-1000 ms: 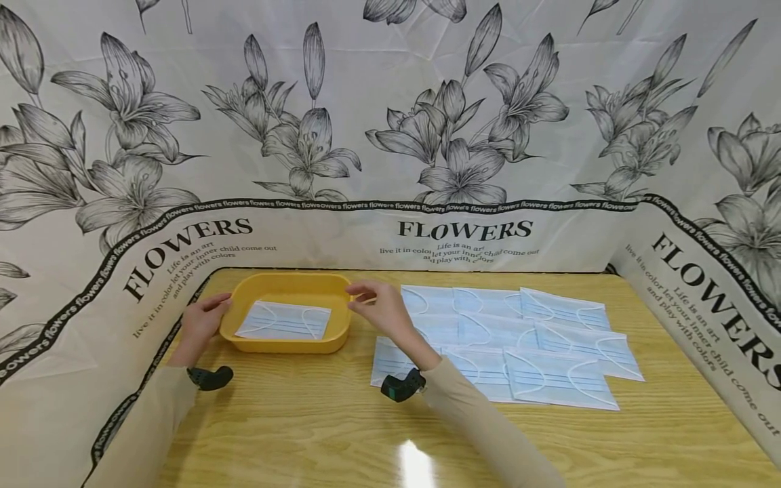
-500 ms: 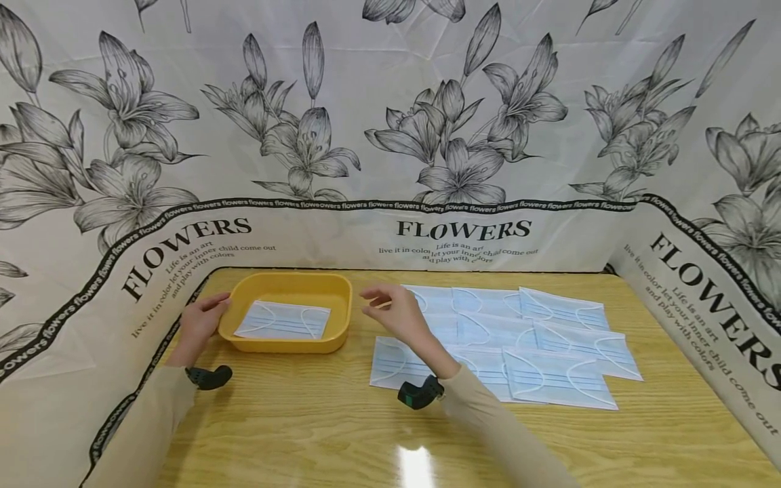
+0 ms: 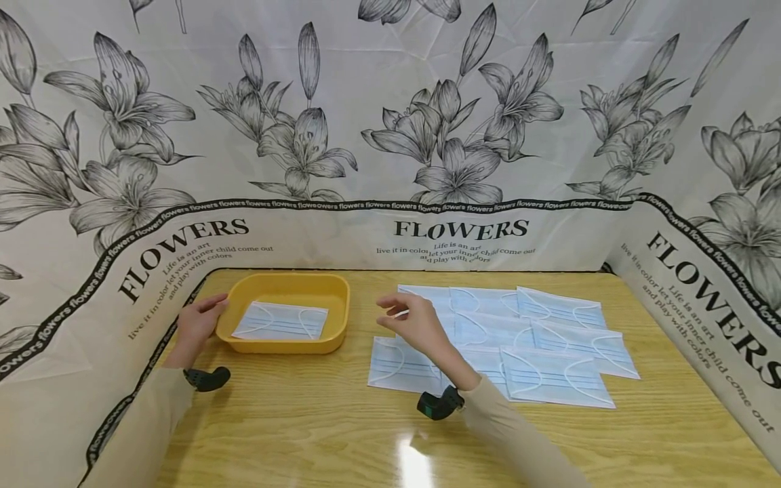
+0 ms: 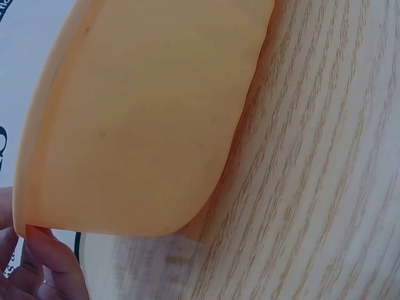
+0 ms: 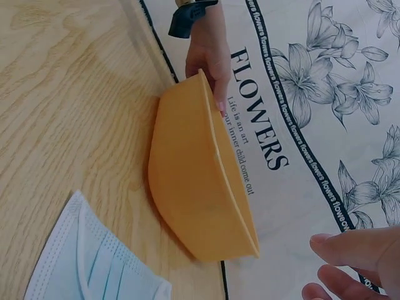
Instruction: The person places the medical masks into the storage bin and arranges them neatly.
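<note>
At the far left of the surface (image 3: pixel 293 420), our left hand (image 3: pixel 196 325) pinches the yellow bin (image 3: pixel 281 346) by its rim, 1 mask (image 3: pixel 282 320) inside; our right hand (image 3: pixel 421 327), fingers (image 5: pixel 356 247) loose and holding nothing, hovers near the spread masks (image 3: pixel 554 376), best lifted, we judge, by 1 edge

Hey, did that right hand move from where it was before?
Yes: against the middle FLOWERS print, the right hand has moved rightward, away from the yellow tray.

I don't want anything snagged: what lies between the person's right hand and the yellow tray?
In the head view, only bare wooden table shows between the right hand and the yellow tray.
</note>
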A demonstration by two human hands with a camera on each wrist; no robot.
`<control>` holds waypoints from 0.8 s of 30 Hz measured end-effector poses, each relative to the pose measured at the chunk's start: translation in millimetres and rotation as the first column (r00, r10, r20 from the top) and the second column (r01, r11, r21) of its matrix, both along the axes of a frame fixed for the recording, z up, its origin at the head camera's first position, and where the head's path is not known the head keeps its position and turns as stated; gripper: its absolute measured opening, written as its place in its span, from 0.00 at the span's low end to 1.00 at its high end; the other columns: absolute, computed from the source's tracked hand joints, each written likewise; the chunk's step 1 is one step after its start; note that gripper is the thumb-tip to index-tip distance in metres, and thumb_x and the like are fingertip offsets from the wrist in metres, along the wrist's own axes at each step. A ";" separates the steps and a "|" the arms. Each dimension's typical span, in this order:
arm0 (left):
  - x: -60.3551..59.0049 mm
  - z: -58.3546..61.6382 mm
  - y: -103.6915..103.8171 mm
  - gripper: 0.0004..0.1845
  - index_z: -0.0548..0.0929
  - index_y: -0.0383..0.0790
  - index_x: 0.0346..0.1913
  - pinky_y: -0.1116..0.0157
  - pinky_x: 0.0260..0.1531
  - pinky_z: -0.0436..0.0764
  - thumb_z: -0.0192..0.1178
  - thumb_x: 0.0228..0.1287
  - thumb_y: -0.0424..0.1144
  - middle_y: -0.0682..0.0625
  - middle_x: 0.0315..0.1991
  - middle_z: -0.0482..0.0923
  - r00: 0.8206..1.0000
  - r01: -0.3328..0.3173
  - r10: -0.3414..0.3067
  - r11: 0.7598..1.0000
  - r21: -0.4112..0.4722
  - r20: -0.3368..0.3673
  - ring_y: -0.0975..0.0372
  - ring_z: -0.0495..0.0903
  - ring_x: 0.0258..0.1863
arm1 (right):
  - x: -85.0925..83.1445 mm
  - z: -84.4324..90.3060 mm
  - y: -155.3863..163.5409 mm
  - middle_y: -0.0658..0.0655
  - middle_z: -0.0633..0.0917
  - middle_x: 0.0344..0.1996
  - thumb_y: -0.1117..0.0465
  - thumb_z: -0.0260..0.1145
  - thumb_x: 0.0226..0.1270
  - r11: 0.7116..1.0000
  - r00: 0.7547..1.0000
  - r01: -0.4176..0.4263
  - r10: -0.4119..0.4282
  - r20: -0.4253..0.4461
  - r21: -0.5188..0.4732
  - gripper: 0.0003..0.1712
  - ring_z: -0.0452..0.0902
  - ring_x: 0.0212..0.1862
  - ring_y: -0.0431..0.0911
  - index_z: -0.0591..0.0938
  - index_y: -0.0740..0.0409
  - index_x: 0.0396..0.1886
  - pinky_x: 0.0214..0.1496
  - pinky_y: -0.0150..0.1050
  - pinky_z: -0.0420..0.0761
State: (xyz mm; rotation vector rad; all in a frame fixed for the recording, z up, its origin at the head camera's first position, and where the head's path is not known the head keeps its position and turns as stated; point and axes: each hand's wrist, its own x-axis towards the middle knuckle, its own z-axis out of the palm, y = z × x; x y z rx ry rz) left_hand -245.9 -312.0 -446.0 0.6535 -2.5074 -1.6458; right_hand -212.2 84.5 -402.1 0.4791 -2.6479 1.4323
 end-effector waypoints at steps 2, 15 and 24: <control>0.6 0.4 0.3 0.25 0.72 0.39 0.67 0.79 0.30 0.79 0.51 0.72 0.46 0.39 0.66 0.70 1.000 0.005 -0.005 1.000 -0.003 -0.003 0.75 0.76 0.36 | 1.3 -1.3 5.2 0.53 0.87 0.44 0.62 0.73 0.57 1.000 1.000 0.008 -0.008 0.008 0.014 0.16 0.83 0.42 0.45 0.86 0.54 0.46 0.42 0.33 0.82; 1.5 2.1 1.7 0.24 0.72 0.36 0.66 0.79 0.29 0.78 0.50 0.72 0.45 0.35 0.66 0.68 1.000 0.014 -0.014 1.000 -0.022 -0.021 0.80 0.71 0.30 | 5.3 -9.4 38.9 0.60 0.87 0.45 0.62 0.72 0.57 0.997 0.998 0.061 -0.062 0.031 0.051 0.15 0.83 0.43 0.49 0.85 0.56 0.46 0.44 0.38 0.83; 2.6 0.7 0.6 0.25 0.71 0.37 0.67 0.78 0.29 0.79 0.50 0.72 0.46 0.35 0.66 0.68 0.999 0.021 -0.021 1.000 -0.005 -0.028 0.82 0.71 0.28 | 15.3 -14.2 51.7 0.59 0.87 0.45 0.63 0.73 0.56 0.995 0.997 0.070 -0.073 0.036 0.075 0.15 0.83 0.44 0.50 0.85 0.53 0.45 0.43 0.37 0.83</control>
